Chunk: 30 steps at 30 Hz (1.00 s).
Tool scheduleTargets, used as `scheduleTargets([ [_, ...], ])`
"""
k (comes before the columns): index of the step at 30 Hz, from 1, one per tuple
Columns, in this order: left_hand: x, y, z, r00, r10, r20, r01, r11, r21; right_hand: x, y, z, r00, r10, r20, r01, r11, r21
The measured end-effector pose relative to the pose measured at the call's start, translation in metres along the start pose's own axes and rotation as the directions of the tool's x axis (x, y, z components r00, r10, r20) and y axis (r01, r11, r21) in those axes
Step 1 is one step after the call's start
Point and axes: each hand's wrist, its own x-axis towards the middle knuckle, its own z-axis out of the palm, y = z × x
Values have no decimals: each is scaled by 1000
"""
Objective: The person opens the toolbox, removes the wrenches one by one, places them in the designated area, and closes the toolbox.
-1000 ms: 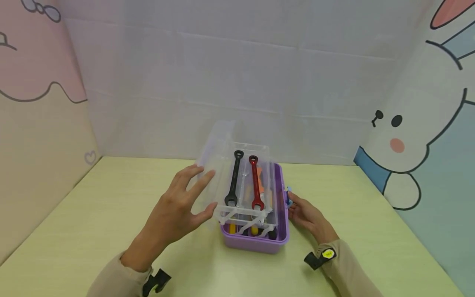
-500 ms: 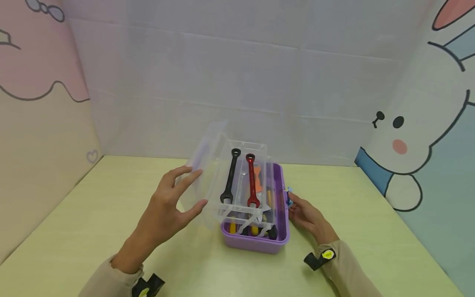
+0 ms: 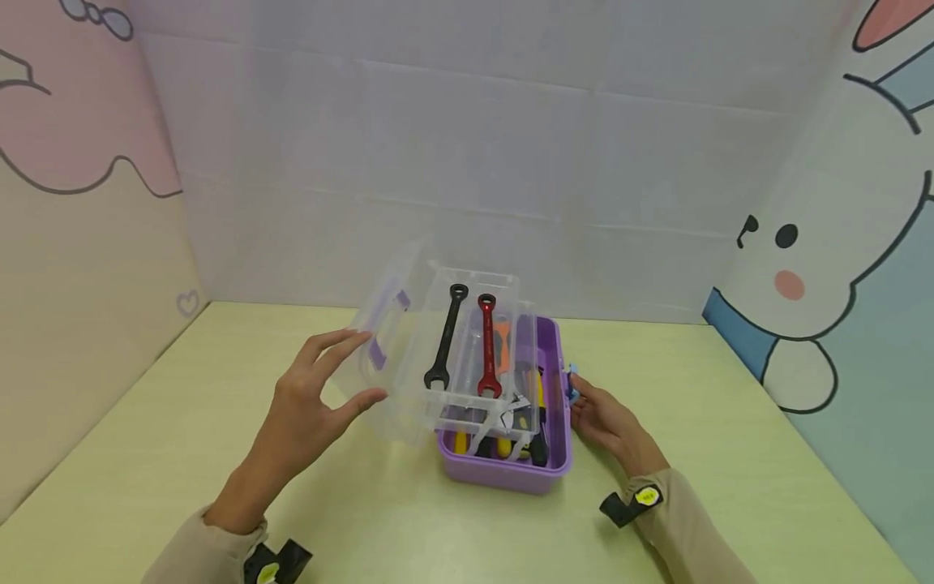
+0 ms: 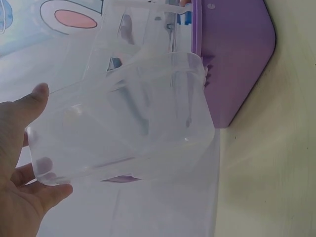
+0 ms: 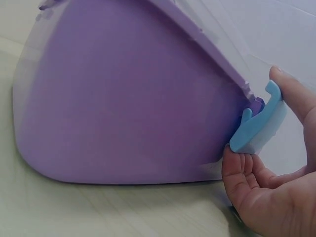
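A purple toolbox (image 3: 503, 478) stands on the table with its clear lid (image 4: 123, 118) tipped over to the left. My left hand (image 3: 302, 405) holds that lid between thumb and fingers. Fold-out clear trays (image 3: 436, 412) are raised over the box on white link arms. A black wrench (image 3: 446, 341) and a red wrench (image 3: 488, 345) lie in the upper tray. My right hand (image 3: 609, 426) pinches the light-blue latch (image 5: 256, 126) on the box's right side. Below the trays, yellow-and-black tool handles (image 3: 540, 442) show inside the box.
An orange tool (image 3: 503, 345) shows through the clear plastic beside the red wrench. A white sheet (image 3: 467, 146) hangs behind the table (image 3: 730, 422), and panels with cartoon drawings flank it. Black straps circle both sleeves.
My left hand has moved left, drawing the lid further over. The trays and both wrenches have shifted left and up, showing more of the box's inside. My right hand stays at the latch.
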Motion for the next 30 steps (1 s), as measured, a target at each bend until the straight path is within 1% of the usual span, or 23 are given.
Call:
scheduleTargets([
  [4,-4,-6,-1,999,-36,-10,36,999,-25,0,0,-1,1000,-4,7,4,1000,-4],
  [7,-7,-9,-2,995,-100,1,100,993,-64,0,-1,0,1000,-2,-3,2,1000,-4],
  [10,-10,-11,-3,984,-175,27,177,977,-116,-2,-1,-1,1000,5,-19,-5,1000,-9],
  [12,-13,-11,-4,976,-212,43,216,966,-140,-3,-1,-1,1000,11,-26,-12,1000,-17],
  [17,-19,-13,-5,960,-277,40,279,949,-143,-4,2,-2,1000,13,-16,-13,999,-34],
  [21,-26,-18,-3,943,-331,19,330,931,-155,-4,3,-3,1000,-1,8,1,1000,-12],
  [24,-33,-22,-1,928,-373,1,367,913,-178,-4,3,-3,1000,-4,30,4,1000,-3],
  [26,-38,-23,2,916,-402,-9,391,897,-207,-4,3,-3,1000,-5,31,5,1000,-7],
  [30,-46,-25,6,890,-456,-18,432,855,-288,-6,3,-1,1000,-4,-7,4,1000,-12],
])
